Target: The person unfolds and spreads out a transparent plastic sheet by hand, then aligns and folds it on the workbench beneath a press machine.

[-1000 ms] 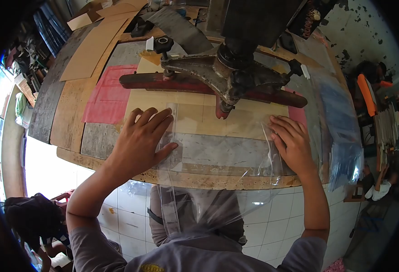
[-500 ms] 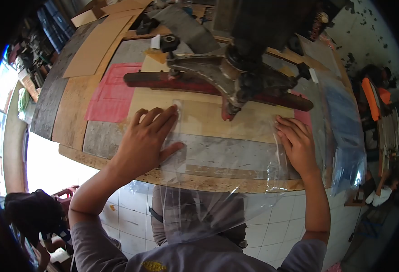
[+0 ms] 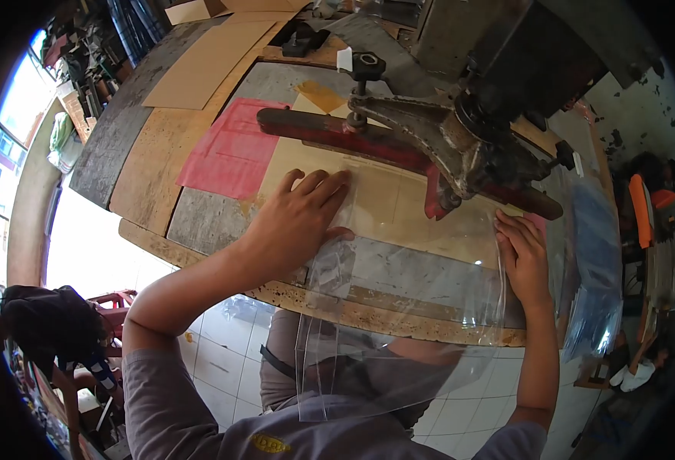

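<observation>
A clear plastic sheet lies over a cream board and grey plate, with its near end hanging past the table edge above my lap. On the sheet's left edge my left hand rests its fingertips, thumb spread away from the fingers. My right hand has its fingers close together on the sheet's right edge, seemingly pinching it. Just beyond both hands, a long dark red bar hangs from a metal press head over the sheet's far end. Red material shows at the board's left side.
Brown cardboard lies at the back left of the wooden table. Stacked clear, bluish plastic hangs over the right edge. A black bag is at lower left. Another person is at far right. White tiles cover the floor.
The camera view has turned, so the press and table appear shifted right and tilted. Both hands stay at the sheet's side edges, with little visible change in their grip.
</observation>
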### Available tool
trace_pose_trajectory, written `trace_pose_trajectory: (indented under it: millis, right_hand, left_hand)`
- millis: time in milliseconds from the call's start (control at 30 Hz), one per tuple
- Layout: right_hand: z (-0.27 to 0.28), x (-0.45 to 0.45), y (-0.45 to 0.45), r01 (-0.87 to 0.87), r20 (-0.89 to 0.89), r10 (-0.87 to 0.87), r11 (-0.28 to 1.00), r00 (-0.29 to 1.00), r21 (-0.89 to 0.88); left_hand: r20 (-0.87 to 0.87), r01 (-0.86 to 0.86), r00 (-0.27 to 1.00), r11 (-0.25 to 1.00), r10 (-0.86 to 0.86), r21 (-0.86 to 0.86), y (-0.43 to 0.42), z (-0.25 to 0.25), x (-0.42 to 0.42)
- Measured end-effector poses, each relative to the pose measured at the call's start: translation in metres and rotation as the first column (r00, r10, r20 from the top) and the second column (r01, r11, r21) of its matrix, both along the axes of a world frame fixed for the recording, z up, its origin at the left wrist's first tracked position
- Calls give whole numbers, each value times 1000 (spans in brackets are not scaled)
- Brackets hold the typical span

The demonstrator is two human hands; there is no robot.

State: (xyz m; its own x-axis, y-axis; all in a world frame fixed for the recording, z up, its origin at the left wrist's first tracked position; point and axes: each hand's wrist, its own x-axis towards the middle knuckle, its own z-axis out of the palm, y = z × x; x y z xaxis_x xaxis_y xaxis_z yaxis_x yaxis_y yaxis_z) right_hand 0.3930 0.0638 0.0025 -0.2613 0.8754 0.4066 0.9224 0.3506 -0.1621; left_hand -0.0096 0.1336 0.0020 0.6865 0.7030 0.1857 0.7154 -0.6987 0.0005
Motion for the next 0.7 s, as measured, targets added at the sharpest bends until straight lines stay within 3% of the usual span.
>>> trace_pose_trajectory:
  millis: [233,700]
  right_hand:
    - [1,0,6,-21,-16,20,1000,1000,-6]
    - [-1,4,7,12,-8,-13,999,1000,-49]
  left_hand:
    - [116,89,990,995,-84,-40,8,-2,-4]
    - [176,86,982,988,-62,-131,12,4,-3]
